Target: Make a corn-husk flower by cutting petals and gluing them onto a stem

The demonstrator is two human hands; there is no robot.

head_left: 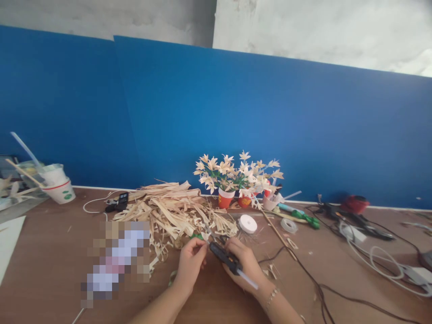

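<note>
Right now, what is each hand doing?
Left hand: fingers pinched together; whether it holds anything cannot be told.
Right hand: closed around the black glue gun.

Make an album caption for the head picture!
Right hand holds a glue gun, left hand close, pale flowers behind in cups.

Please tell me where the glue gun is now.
In the head view, the black glue gun is low, just right of centre, in the right hand, its tip near the left hand.
</note>
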